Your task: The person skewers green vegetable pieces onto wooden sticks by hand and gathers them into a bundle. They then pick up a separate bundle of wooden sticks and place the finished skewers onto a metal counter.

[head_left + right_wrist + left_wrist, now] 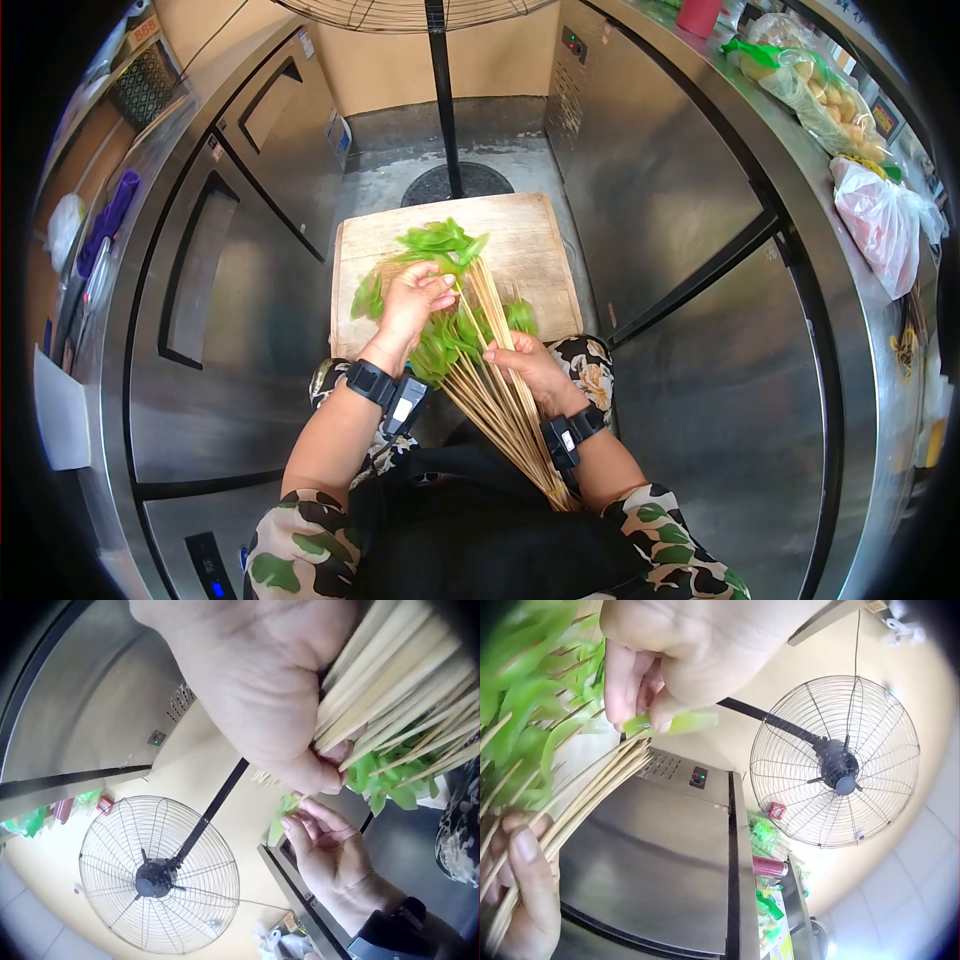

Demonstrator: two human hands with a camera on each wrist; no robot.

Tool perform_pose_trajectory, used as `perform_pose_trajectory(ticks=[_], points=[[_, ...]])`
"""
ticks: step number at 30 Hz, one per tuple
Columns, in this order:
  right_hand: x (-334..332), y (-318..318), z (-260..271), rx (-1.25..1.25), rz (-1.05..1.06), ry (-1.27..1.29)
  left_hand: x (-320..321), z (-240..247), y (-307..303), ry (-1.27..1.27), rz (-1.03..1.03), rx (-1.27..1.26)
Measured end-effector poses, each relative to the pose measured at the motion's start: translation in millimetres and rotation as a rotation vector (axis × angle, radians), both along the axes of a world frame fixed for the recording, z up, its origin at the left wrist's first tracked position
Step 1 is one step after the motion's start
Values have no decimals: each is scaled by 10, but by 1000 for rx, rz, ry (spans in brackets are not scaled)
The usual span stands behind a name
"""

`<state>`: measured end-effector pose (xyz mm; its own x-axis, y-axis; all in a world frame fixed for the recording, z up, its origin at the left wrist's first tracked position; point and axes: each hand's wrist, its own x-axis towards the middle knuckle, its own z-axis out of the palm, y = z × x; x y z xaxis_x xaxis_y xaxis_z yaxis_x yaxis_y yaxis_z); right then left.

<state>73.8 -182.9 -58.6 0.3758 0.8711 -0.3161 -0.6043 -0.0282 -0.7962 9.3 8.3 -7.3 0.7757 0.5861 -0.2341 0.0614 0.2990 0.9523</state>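
My left hand (408, 305) pinches a thin, pale green vegetable slice (694, 722) between thumb and fingers. A bamboo skewer's tip meets that slice in the left wrist view. My right hand (538, 370) grips a bundle of bare bamboo skewers (397, 667), its thumb lying across them. Under the hands, several more skewers (490, 415) carry folded green slices (445, 345) at their far ends and fan out towards my lap. A loose heap of green slices (440, 238) lies beyond my left hand on the wooden board (525, 225).
Steel refrigerated cabinets (660, 200) flank me on both sides. Past the board stands a wire-cage fan (836, 761) on a black pole (445, 110) with a round base. Plastic bags (880, 220) sit on the right counter; a purple cloth (108, 222) lies on the left one.
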Motion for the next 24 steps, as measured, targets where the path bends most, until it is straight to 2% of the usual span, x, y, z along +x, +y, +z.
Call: perform_pose_trajectory(ticks=[8, 10, 12, 15, 19, 21, 24], points=[[-21, 16, 19, -11, -18, -33, -44, -264, -94, -87, -10, 235], [-17, 11, -7, -8, -19, -27, -66, -422, -233, -66, -51, 283], [-15, 7, -7, -2, -21, -16, -74, -409, -331, -21, -4, 356], [-17, -28, -30, -41, -31, -60, -69, -474, -288, -30, -14, 431], [-77, 10, 40, -59, -86, -107, -125, -319, -315, 235, 2, 779], [-100, 5, 85, -41, -129, -78, -120, -225, -374, 272, 71, 888], [-92, -32, 114, -17, -162, -17, -114, -216, -350, 346, -27, 936]])
